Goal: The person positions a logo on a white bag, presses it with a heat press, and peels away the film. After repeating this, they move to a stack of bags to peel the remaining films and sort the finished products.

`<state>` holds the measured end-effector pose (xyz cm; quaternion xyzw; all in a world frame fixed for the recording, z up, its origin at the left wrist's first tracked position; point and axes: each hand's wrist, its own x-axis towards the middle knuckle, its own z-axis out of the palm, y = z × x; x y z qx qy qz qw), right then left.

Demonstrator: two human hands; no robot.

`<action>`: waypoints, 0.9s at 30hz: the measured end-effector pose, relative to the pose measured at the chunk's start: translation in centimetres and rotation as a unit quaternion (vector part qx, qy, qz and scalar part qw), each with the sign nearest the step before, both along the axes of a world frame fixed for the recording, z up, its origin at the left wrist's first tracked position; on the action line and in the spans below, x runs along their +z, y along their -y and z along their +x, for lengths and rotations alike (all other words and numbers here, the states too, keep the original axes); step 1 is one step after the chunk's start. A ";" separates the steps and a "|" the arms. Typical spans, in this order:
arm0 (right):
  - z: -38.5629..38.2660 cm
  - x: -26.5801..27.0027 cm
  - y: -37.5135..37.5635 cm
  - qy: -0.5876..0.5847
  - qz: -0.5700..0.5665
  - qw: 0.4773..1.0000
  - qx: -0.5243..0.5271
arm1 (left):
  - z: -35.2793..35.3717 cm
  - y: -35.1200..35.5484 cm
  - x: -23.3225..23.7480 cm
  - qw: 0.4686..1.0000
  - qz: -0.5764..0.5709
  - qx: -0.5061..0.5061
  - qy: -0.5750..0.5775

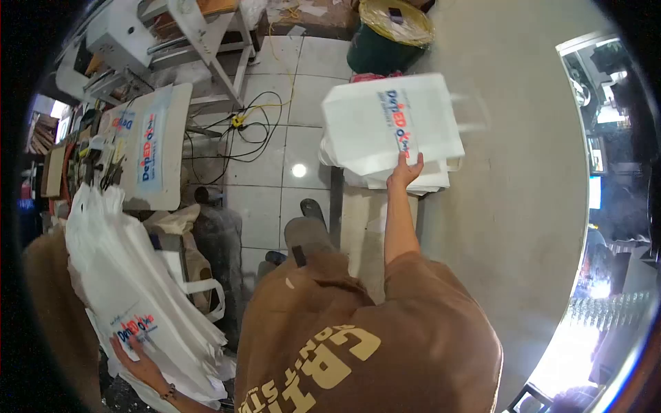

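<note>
My right hand (406,171) is clamped on the lower edge of a white fabric tote bag with blue and red print (389,120), held just above the low stack of white bags (420,184) at upper centre. Pinched at one edge only, it could flop, land crooked and nudge that stack askew. My left hand (141,361) rests on the tall leaning pile of white bags (138,275) at lower left. Whether it grips, I cannot tell; that pile might slide. Black and yellow cables (251,131) trail over the tiled floor between, and a dark green drum (385,41) stands beyond the stack.
</note>
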<state>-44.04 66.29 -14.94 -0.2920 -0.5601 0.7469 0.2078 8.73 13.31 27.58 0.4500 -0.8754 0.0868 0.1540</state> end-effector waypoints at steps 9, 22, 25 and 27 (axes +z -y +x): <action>-0.4 -13.5 -7.1 0.272 0.057 0.957 -0.081 | -5.9 -5.0 -5.1 0.973 0.226 -0.016 0.031; -0.7 -9.8 -4.3 0.231 0.471 0.800 0.291 | -15.8 -10.9 -3.4 0.979 0.195 0.067 -0.008; 0.5 -3.9 9.4 0.110 0.263 0.745 0.603 | -16.4 -11.9 -2.5 0.985 0.169 -0.001 0.015; 6.0 12.9 19.8 0.113 0.029 0.657 0.745 | -15.3 -10.9 -1.4 0.975 0.222 -0.002 -0.025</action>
